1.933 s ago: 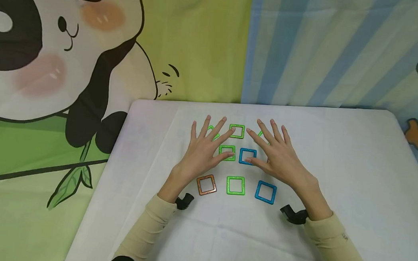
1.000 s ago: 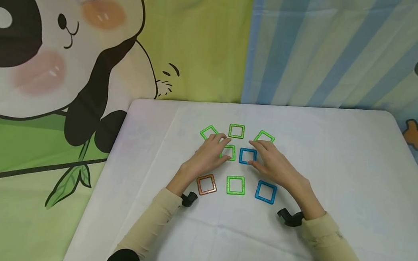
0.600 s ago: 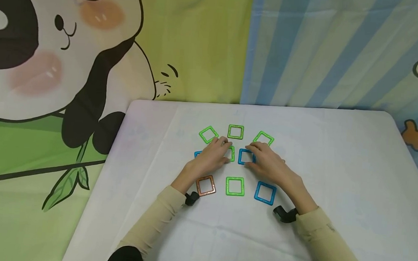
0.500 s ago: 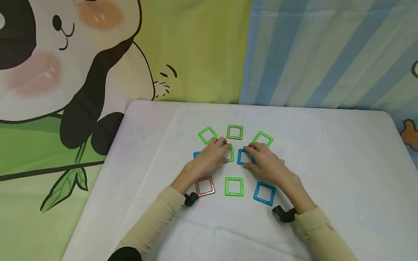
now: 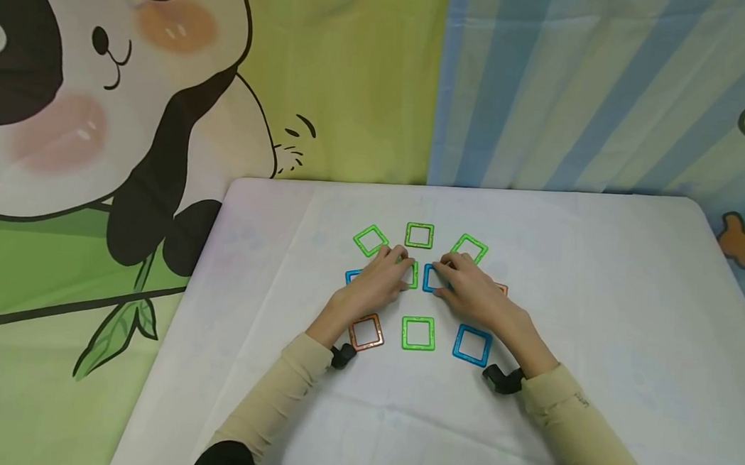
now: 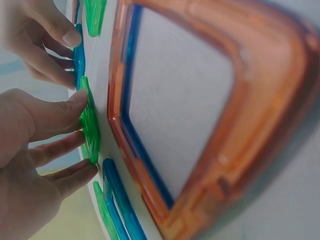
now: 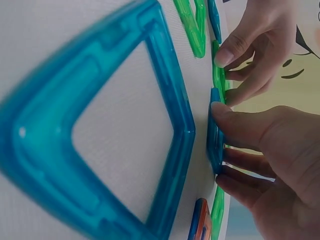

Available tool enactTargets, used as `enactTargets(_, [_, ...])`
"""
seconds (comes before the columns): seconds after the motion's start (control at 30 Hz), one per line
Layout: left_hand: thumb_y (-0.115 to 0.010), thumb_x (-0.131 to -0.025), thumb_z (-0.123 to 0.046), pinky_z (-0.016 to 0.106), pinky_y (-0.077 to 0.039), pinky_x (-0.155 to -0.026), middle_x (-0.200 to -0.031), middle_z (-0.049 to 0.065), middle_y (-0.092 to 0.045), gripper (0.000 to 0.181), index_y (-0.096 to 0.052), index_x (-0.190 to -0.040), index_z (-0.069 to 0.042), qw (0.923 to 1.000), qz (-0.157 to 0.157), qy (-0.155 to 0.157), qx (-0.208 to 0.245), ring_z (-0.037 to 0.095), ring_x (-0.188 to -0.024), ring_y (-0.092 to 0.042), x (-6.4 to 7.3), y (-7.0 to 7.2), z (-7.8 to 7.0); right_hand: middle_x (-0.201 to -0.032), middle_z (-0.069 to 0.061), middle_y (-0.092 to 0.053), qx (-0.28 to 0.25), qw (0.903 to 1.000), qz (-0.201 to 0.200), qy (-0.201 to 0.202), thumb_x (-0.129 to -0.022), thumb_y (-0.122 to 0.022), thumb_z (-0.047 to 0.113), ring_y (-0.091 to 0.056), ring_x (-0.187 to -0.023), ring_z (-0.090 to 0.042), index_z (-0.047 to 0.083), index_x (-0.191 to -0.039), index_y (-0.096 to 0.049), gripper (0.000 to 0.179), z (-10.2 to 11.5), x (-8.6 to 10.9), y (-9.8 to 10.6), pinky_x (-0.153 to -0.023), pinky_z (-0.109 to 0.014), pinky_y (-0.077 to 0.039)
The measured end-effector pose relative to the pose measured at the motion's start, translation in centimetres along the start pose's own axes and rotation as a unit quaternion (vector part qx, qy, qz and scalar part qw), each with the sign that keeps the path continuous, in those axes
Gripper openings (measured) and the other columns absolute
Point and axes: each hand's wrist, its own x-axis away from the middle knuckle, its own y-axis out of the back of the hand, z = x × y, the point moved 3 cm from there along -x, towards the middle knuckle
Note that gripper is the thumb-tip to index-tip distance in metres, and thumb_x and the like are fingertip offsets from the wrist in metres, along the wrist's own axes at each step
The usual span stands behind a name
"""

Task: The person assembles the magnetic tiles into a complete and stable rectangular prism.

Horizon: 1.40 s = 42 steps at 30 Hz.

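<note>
Two square magnetic tiles lie side by side mid-table, one green [image 5: 414, 275] and one blue [image 5: 427, 278]. My left hand [image 5: 376, 279] pinches the green tile, its thumb on the near edge and fingertips on the far edge, as the left wrist view shows. My right hand [image 5: 472, 285] grips the blue tile the same way, thumb near and fingers far; the right wrist view shows this blue tile [image 7: 215, 132] side-on, close to the tabletop. A narrow gap separates the two tiles. Each hand covers its tile's outer part in the head view.
More square tiles surround the hands: green ones [image 5: 420, 225] behind, a blue one [image 5: 352, 275] and an orange one [image 5: 503, 289] partly hidden at the sides. In front lie a brown-orange tile [image 5: 368, 345], a green tile [image 5: 405, 333] and a blue tile [image 5: 469, 359] on the white table [image 5: 622, 333].
Both hands, earlier spread wide above the tiles, have come down and taken hold of the green and blue middle tiles. The blue tile has shifted slightly left, closer to the green one.
</note>
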Motion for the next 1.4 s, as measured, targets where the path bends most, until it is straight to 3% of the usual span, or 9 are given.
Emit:
enactTargets(0.57, [-0.066, -0.102, -0.02, 0.037, -0.046, -0.102, -0.146, 0.009, -0.048, 0.046, -0.056, -0.144, -0.005, 0.9998, 0.019, 0.006, 0.003, 0.026, -0.122, -0.045, -0.4, 0.0, -0.2, -0.134, -0.017, -0.059, -0.001, 0.9998, 0.013, -0.017, -0.094, -0.077, 0.016, -0.054, -0.122, -0.033, -0.002, -0.139, -0.061, 0.051, 0.3, -0.7, -0.2, -0.098, -0.046, -0.053])
enactTargets(1.03, [-0.068, -0.101, -0.02, 0.036, -0.047, -0.102, -0.147, 0.007, -0.049, 0.048, -0.056, -0.145, -0.006, 0.9998, 0.018, 0.007, 0.005, 0.025, -0.123, -0.046, -0.6, -0.2, -0.3, -0.121, -0.014, -0.061, 0.023, 0.9992, 0.023, -0.023, -0.093, -0.078, 0.016, -0.054, -0.108, -0.03, -0.003, -0.136, -0.063, 0.05, 0.6, -1.0, -0.2, -0.09, -0.042, -0.054])
enactTargets(1.2, [-0.068, -0.101, -0.025, 0.038, -0.046, -0.106, -0.149, 0.007, -0.049, 0.049, -0.056, -0.145, -0.007, 0.9994, 0.013, 0.024, 0.024, 0.026, -0.127, -0.046, 0.2, 0.2, 0.3, -0.117, -0.015, -0.063, 0.042, 0.9987, 0.025, -0.014, -0.09, -0.081, 0.015, -0.055, -0.101, -0.03, -0.004, -0.132, -0.066, 0.048, 1.0, -1.3, 0.0, -0.084, -0.042, -0.055])
enactTargets(1.4, [-0.072, -0.098, -0.03, 0.041, -0.044, -0.107, -0.145, 0.008, -0.053, 0.052, -0.059, -0.142, -0.004, 0.9973, 0.004, 0.071, 0.018, 0.027, -0.128, -0.047, 2.5, 1.2, 1.7, -0.114, -0.016, -0.063, 0.048, 0.9981, 0.036, -0.012, -0.089, -0.082, 0.013, -0.058, -0.098, -0.03, -0.004, -0.128, -0.067, 0.045, 1.3, -1.5, 0.3, -0.082, -0.043, -0.055])
